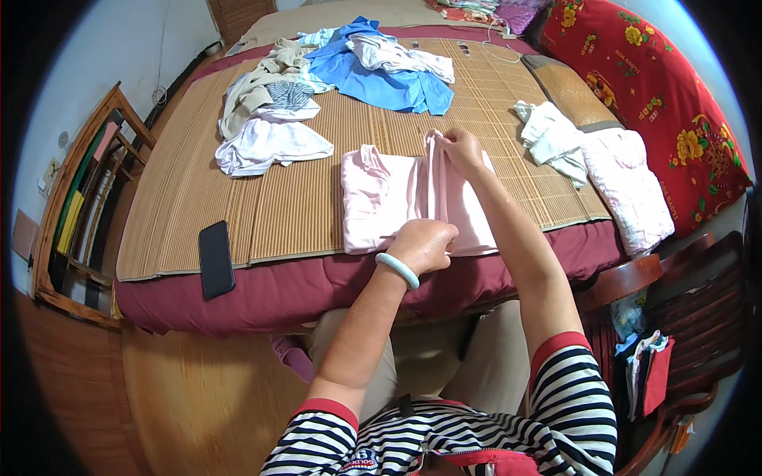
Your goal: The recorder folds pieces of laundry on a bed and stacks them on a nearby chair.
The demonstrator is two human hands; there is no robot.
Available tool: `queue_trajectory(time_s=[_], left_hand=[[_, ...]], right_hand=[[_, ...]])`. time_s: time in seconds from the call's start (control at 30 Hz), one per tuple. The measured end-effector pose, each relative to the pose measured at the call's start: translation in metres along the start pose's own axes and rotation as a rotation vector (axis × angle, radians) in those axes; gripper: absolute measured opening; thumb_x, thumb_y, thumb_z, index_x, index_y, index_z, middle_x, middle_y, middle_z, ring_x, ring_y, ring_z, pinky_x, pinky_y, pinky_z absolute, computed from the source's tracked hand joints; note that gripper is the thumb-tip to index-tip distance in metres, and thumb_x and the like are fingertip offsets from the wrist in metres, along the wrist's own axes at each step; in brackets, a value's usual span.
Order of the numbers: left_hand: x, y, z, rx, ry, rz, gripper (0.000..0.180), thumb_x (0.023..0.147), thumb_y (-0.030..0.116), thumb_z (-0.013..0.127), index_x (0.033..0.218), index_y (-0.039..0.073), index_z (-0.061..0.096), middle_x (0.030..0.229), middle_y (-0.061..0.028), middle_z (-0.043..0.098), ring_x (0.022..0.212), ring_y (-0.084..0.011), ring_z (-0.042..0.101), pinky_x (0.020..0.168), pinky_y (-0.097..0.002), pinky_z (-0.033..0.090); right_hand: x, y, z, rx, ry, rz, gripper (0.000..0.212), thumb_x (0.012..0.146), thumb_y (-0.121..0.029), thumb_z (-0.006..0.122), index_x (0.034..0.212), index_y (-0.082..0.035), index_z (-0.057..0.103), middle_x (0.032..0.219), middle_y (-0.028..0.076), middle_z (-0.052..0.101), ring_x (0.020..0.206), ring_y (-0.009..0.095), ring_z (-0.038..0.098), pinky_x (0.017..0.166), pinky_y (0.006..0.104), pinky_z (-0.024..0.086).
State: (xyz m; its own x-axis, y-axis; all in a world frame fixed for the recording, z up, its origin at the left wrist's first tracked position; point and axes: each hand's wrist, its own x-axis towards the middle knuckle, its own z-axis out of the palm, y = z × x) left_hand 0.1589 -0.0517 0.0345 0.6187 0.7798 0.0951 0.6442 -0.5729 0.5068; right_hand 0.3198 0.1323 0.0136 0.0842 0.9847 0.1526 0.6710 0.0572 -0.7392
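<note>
A pale pink garment, partly folded, lies at the near edge of the bed on a bamboo mat. My right hand pinches a raised fold at its far edge. Closer to me, my left hand is closed on the near end of that same fold, with a pale bangle around the wrist. Between the two hands the fold stands up as a ridge. To the left of it the cloth lies flat, with a crumpled part at the far left corner.
Loose clothes lie farther back: a blue garment, a white one and a beige one. On the right are pale green cloth and a folded light pink garment. A black phone rests at the near left edge. A wooden chair stands right.
</note>
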Motion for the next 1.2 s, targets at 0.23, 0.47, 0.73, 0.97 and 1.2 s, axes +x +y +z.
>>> queue_trajectory(time_s=[0.23,0.47,0.73,0.97,1.2], left_hand=[[-0.005,-0.012,0.003,0.009,-0.041,-0.06,0.016,0.066,0.014,0.07,0.081,0.008,0.067,0.078,-0.0126,0.069,0.079,-0.0324,0.068,0.072,-0.044,0.053],[-0.002,-0.008,0.002,0.0,-0.058,-0.062,0.015,0.07,0.02,0.071,0.08,0.009,0.068,0.079,-0.0125,0.07,0.078,-0.0324,0.068,0.072,-0.0429,0.053],[-0.003,-0.009,0.002,0.001,-0.039,-0.095,0.028,0.078,0.036,0.074,0.082,0.009,0.071,0.08,-0.0129,0.071,0.079,-0.031,0.068,0.074,-0.0423,0.053],[0.001,-0.004,0.003,0.022,-0.054,-0.143,0.03,0.078,0.039,0.073,0.082,0.009,0.071,0.08,-0.0129,0.071,0.079,-0.0311,0.069,0.074,-0.0417,0.053],[-0.002,-0.006,0.001,0.012,-0.035,-0.129,0.03,0.079,0.039,0.072,0.082,0.009,0.071,0.079,-0.0123,0.071,0.079,-0.0308,0.069,0.074,-0.0409,0.053]], right_hand=[[-0.046,-0.01,0.027,-0.236,0.124,-0.343,0.034,0.093,-0.027,0.058,0.119,-0.006,0.064,0.117,0.016,0.066,0.113,0.032,0.062,0.101,0.0444,0.044],[-0.053,0.017,0.038,-0.486,-0.044,-0.373,0.056,0.099,-0.042,0.042,0.148,-0.013,0.042,0.151,0.014,0.044,0.144,0.028,0.035,0.119,0.0497,0.021],[-0.049,0.029,-0.016,-0.538,0.121,-0.353,0.065,0.1,-0.051,0.043,0.151,-0.011,0.038,0.158,0.015,0.034,0.149,0.029,0.026,0.121,0.0502,0.018],[-0.06,0.057,-0.021,-0.605,-0.099,-0.182,0.068,0.098,-0.054,0.041,0.152,-0.013,0.036,0.16,0.014,0.03,0.15,0.029,0.022,0.12,0.0518,0.019],[-0.077,0.048,-0.036,-0.593,-0.017,-0.109,0.07,0.098,-0.057,0.041,0.154,-0.015,0.034,0.163,0.015,0.022,0.151,0.029,0.019,0.121,0.0526,0.016]])
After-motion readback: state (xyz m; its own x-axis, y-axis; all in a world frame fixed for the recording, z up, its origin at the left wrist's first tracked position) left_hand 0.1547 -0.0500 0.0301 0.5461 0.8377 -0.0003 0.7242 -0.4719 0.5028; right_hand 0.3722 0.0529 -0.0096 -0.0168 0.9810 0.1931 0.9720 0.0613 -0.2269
